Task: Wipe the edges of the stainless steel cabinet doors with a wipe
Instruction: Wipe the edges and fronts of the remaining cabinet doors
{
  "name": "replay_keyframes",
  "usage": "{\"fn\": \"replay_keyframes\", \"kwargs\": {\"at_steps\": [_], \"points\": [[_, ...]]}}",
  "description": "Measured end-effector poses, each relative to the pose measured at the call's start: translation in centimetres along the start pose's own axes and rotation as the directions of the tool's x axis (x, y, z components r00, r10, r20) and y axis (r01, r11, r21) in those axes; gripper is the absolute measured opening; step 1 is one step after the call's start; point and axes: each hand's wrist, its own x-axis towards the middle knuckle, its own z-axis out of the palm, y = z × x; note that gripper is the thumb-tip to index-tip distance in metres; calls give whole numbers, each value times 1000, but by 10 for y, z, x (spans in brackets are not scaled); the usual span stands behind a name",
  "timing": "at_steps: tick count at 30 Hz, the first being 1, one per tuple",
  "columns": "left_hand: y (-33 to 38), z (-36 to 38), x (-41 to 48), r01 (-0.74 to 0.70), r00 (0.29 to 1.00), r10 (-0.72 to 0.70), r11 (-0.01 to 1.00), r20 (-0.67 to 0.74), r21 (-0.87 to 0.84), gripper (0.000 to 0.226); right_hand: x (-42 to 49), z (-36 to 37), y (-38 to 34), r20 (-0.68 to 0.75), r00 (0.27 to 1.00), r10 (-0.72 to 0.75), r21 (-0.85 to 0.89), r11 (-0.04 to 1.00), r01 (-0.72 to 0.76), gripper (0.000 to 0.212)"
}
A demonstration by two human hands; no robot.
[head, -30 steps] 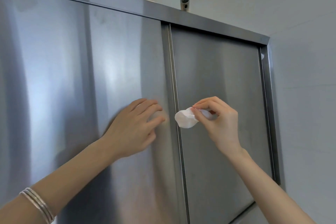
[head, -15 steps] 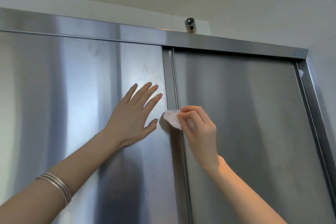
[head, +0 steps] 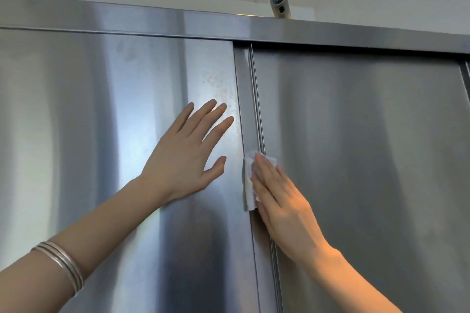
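Two stainless steel sliding cabinet doors fill the view: the left door [head: 101, 122] and the right door [head: 356, 147]. They meet at a vertical edge strip [head: 246, 99] in the middle. My left hand [head: 187, 155] lies flat on the left door, fingers spread, holding nothing. My right hand [head: 279, 201] lies flat with straight fingers and presses a white wipe [head: 249, 185] against the middle edge strip. Most of the wipe is hidden under my fingers.
A steel top rail [head: 330, 33] runs above both doors. A short metal tube [head: 279, 6] stands on top of the cabinet against the white wall. The right frame post [head: 465, 76] shows at the far right. Silver bangles [head: 63, 265] sit on my left wrist.
My right hand went from pinching the wipe in front of the right door to pressing it flat on the middle edge. My left hand's fingers spread out and it slid slightly up.
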Motion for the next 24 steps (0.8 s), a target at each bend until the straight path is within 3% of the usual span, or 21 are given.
{"fn": "replay_keyframes", "kwargs": {"at_steps": [3,6,9,12,18,20,24], "points": [[1,0,0,4,1000,-4,1000,-9,0,62,5,4,2,-31,1000,0,8,1000,1,38],[1,0,0,8,1000,-8,1000,-16,-5,62,9,3,3,-76,996,38,132,991,-28,42],[1,-1,0,12,1000,-12,1000,-17,-5,62,8,1,4,-65,997,-36,86,995,41,45],[1,-1,0,12,1000,-12,1000,-9,-4,62,7,-1,-2,35,999,5,66,998,-8,43],[1,0,0,12,1000,-12,1000,-4,1,62,17,-5,-8,222,969,105,-51,994,-96,62],[1,0,-1,13,1000,-13,1000,-7,-3,62,28,-2,-3,191,978,78,-98,993,-60,57],[0,0,0,25,1000,-25,999,-12,-31,62,39,4,9,-17,1000,6,-24,1000,-6,35]]}}
